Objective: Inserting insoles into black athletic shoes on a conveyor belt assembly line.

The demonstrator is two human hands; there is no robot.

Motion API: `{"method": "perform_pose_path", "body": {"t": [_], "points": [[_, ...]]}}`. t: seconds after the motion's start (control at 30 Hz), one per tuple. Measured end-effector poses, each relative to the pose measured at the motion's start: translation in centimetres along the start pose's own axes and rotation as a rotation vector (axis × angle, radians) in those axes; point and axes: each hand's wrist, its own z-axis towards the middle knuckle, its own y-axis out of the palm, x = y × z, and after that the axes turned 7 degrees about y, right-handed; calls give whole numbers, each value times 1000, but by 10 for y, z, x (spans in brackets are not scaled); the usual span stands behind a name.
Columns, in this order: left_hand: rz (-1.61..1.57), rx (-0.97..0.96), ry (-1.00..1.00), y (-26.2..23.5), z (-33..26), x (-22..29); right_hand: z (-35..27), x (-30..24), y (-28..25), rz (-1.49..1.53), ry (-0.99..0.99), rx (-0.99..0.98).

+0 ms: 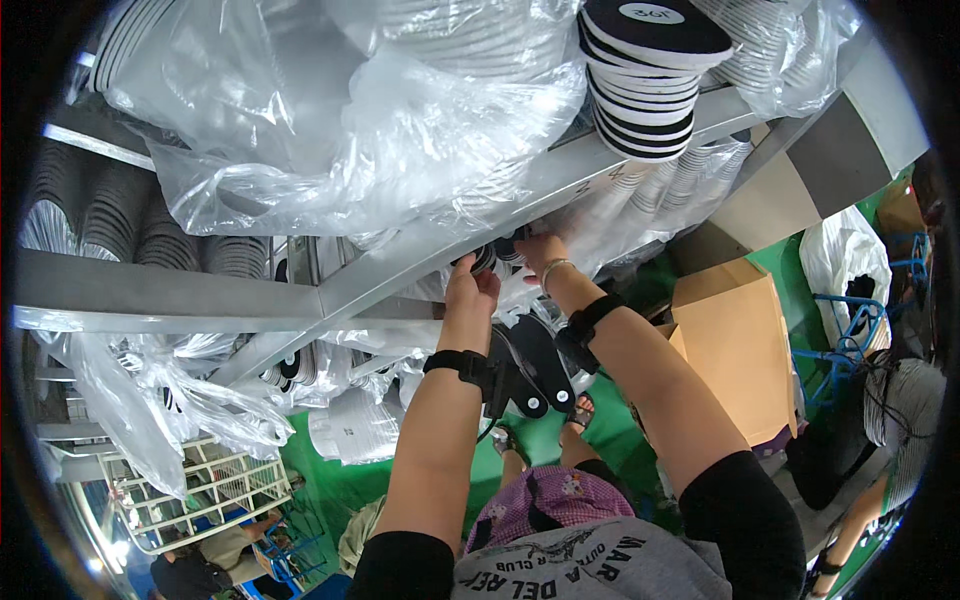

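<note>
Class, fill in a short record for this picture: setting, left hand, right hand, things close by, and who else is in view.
Setting: grey metal shelf rack loaded with clear plastic bags of stacked insoles
Left hand: raised under the shelf, touching black insoles
Right hand: reaching into the same spot, bracelet on the wrist
Close by: stack of black-and-white insoles, brown cardboard box, white wire basket, green floor
Others: a person in a striped top, lower right

Big clear plastic bags [330, 130] sit on the shelf. A brown cardboard box [735, 345] stands below, right. A white oval label [651, 13] tops the black stack.
</note>
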Motion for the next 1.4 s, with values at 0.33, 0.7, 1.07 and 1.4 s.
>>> {"method": "perform_pose_path", "body": {"t": [0.33,0.7,1.07,1.4], "points": [[-174,-356,-66,-10,-46,22,-56,-58,-16,175,226,-2],[-8,-61,11,-7,4,-11,-56,-46,-20,389,161,-11],[-114,-65,3,-1,34,4,-83,-60,-31,812,195,-120],[-202,-361,-61,-31,-47,7,-64,-41,-6,966,250,-126]]}}
